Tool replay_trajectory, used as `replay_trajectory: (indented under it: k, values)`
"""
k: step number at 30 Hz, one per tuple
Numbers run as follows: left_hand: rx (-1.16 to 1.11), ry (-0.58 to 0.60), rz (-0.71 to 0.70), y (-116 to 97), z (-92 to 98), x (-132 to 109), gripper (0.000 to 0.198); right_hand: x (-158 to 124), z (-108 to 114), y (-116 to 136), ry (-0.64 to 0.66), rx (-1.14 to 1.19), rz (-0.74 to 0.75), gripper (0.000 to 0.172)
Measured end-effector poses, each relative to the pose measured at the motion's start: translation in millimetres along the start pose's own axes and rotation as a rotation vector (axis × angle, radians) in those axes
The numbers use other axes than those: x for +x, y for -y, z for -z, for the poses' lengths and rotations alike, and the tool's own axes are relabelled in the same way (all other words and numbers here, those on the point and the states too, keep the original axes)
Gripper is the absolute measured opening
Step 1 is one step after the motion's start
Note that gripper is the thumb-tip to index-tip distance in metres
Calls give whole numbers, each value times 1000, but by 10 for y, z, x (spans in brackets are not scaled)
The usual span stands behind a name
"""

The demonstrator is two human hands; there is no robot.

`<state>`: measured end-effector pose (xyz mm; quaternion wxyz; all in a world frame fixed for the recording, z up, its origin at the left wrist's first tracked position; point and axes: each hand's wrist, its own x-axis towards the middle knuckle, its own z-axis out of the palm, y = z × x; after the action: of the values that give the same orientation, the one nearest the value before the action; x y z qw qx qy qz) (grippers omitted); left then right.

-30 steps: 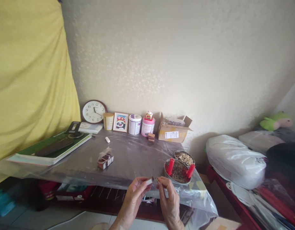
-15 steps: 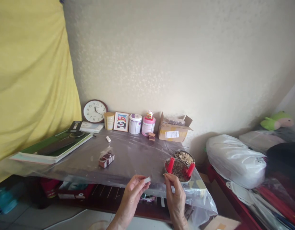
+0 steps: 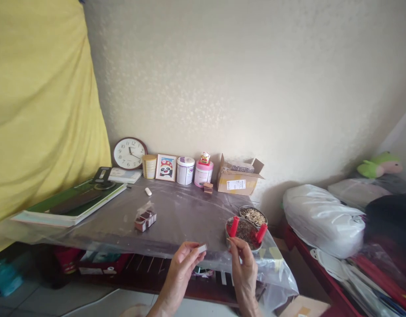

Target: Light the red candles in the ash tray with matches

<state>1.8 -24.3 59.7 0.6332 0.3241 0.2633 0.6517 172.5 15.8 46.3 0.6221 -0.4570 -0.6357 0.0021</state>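
My left hand (image 3: 180, 269) grips a small matchbox (image 3: 202, 248), its pale side facing up, in front of the table's near edge. To its right, my right hand (image 3: 244, 268) pinches a thin matchstick (image 3: 229, 240) between thumb and fingertips; most of the stick is hidden. Just beyond that hand stands a round tin (image 3: 228, 235) of dark grainy matter holding two red candles, one upright (image 3: 234, 226) and one leaning (image 3: 261, 233). Behind it is a second tin (image 3: 253, 216) full of loose matchsticks. A plastic-wrapped pack of matchboxes (image 3: 145, 219) lies on the table left of my hands.
The table (image 3: 186, 211) has a clear plastic cover. Along the wall stand a clock (image 3: 130, 152), a panda picture (image 3: 166, 167), several canisters and an open cardboard box (image 3: 239, 181). A green book (image 3: 74, 203) lies left; a white plastic bag (image 3: 323, 220) is right.
My right hand has shifted slightly right, away from the matchbox, with the matchstick still pinched. My left hand stays almost in place.
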Motion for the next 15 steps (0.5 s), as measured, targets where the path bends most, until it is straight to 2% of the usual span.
replay_trajectory:
  k: [3,6,11,15]
  values:
    - [-4,-4,8,19,13,16,17,14,53,144,15,62,-20,13]
    - [3,0,10,34,3,10,17,-45,14,306,76,112,10,8]
    - [5,30,16,19,-46,-22,17,-106,-59,415,132,115,142,7]
    - [8,-4,8,34,-44,-5,20,-57,40,537,94,75,223,10]
